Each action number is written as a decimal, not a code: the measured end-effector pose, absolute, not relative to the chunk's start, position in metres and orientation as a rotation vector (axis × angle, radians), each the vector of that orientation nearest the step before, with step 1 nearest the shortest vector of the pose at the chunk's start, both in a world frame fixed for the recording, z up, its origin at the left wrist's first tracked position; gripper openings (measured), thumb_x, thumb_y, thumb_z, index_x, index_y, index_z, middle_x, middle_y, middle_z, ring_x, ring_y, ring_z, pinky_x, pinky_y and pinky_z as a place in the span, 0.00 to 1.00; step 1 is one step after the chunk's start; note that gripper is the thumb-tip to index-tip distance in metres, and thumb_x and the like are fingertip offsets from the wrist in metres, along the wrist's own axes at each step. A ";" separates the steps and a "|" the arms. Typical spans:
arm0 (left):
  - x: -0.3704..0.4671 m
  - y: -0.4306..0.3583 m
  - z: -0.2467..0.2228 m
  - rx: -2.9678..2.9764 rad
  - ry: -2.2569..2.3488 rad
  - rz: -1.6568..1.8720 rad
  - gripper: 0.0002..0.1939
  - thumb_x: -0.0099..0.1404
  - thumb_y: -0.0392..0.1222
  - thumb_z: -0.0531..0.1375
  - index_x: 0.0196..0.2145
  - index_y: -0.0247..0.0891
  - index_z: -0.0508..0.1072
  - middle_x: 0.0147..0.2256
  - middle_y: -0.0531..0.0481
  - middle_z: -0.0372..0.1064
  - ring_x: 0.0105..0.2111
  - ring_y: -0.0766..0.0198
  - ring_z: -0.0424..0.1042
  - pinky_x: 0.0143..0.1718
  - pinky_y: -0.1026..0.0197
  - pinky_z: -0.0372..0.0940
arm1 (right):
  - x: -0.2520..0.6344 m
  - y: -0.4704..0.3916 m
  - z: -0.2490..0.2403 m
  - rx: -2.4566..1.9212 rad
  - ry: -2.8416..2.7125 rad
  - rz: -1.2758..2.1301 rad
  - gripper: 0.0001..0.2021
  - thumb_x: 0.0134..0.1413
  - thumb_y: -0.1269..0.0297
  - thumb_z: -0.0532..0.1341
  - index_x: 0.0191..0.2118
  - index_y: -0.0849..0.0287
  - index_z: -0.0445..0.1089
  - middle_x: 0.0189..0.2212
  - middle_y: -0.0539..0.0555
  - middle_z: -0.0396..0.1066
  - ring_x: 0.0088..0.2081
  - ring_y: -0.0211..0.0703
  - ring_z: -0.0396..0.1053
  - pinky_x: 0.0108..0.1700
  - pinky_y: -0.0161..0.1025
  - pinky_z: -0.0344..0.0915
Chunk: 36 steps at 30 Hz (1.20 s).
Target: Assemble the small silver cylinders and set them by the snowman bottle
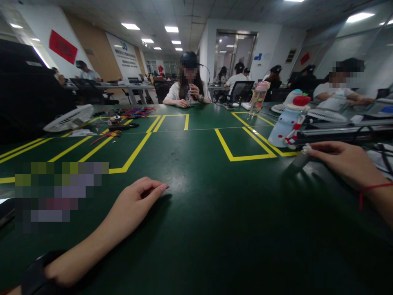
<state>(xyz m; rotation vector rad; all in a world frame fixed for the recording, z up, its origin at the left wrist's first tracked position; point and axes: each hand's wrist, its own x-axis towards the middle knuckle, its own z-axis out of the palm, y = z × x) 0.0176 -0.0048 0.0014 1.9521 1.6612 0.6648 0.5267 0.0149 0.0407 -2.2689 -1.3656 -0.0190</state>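
My left hand (138,203) rests on the green table (196,229), its fingers curled and pressed together, with nothing visible in them. Over at the right, my right hand (344,162) pinches the white top of a small, grey, see-through container (299,162). That container is tilted, its lower end close to the tabletop; its exact kind is unclear. Just beyond it stands a light-blue bottle (279,127) with a red strawberry-like topper.
Yellow tape (251,157) marks the table. Coloured wires (135,112) and a white fan (72,118) lie at the far left. A clear pink-lidded bottle (258,100) stands farther back. Metal rails (346,133) run along the right. A person (187,88) sits opposite.
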 end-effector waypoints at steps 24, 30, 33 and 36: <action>0.018 -0.004 -0.002 1.985 1.647 0.656 0.18 0.64 0.57 0.54 0.37 0.43 0.76 0.35 0.51 0.71 0.35 0.58 0.70 0.36 0.58 0.62 | 0.292 -0.010 0.012 -1.033 -0.741 2.270 0.16 0.52 0.56 0.64 0.40 0.63 0.63 0.34 0.51 0.70 0.32 0.31 0.72 0.36 0.30 0.71; 0.022 -0.004 0.001 2.022 1.619 0.672 0.18 0.65 0.56 0.54 0.37 0.43 0.76 0.36 0.50 0.71 0.36 0.57 0.70 0.36 0.57 0.63 | 0.295 -0.013 0.007 -1.063 -1.249 1.798 0.23 0.44 0.56 0.68 0.42 0.59 0.60 0.36 0.52 0.70 0.35 0.36 0.72 0.37 0.38 0.72; 0.028 -0.008 0.001 2.077 1.563 0.688 0.17 0.66 0.55 0.53 0.43 0.44 0.75 0.38 0.49 0.70 0.36 0.57 0.69 0.35 0.57 0.63 | 0.295 -0.017 0.003 -1.058 -1.722 1.146 0.24 0.40 0.59 0.70 0.44 0.57 0.62 0.42 0.54 0.69 0.40 0.39 0.70 0.42 0.40 0.71; 0.044 -0.015 0.005 2.125 1.433 0.708 0.17 0.67 0.53 0.54 0.49 0.46 0.71 0.38 0.50 0.68 0.34 0.60 0.67 0.33 0.59 0.63 | 0.296 -0.019 -0.003 -0.987 -2.021 0.780 0.19 0.45 0.61 0.68 0.43 0.56 0.64 0.45 0.54 0.67 0.44 0.39 0.68 0.45 0.41 0.69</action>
